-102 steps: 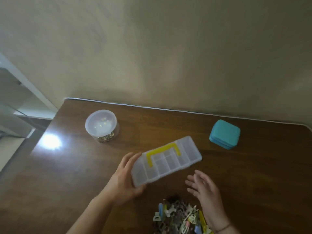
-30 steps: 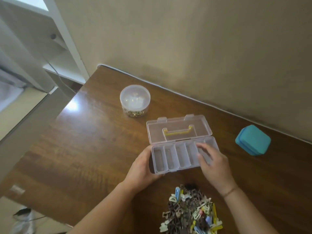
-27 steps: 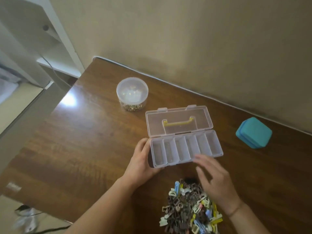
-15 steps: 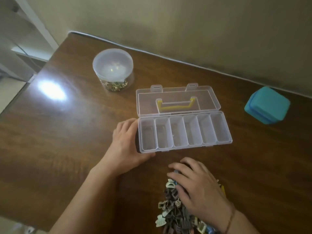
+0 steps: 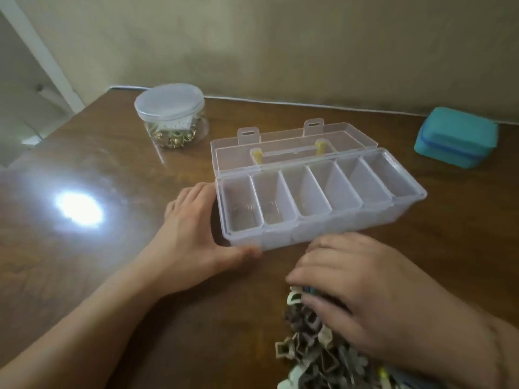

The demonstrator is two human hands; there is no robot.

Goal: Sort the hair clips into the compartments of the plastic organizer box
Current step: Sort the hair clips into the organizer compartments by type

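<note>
Head view: your right hand (image 5: 365, 293) has left the clear plastic six-compartment organizer box (image 5: 314, 203) and dropped onto the mixed pile of small plastic hair clips (image 5: 311, 341) beneath its curled fingers; whether it has one pinched, cannot tell. Left hand (image 5: 193, 234) stays flat against the box's near-left corner, fingers straight, bracing. Lid open, all compartments look bare. Sorting starts now, first pick.

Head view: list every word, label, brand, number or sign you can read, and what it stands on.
None can be read.
Organizer box: clear plastic, no print seen.
Round jar: a pale patch inside, too blurred to tell if it bears text.
Teal case: plain.
Hair clips: no lettering seen.
</note>
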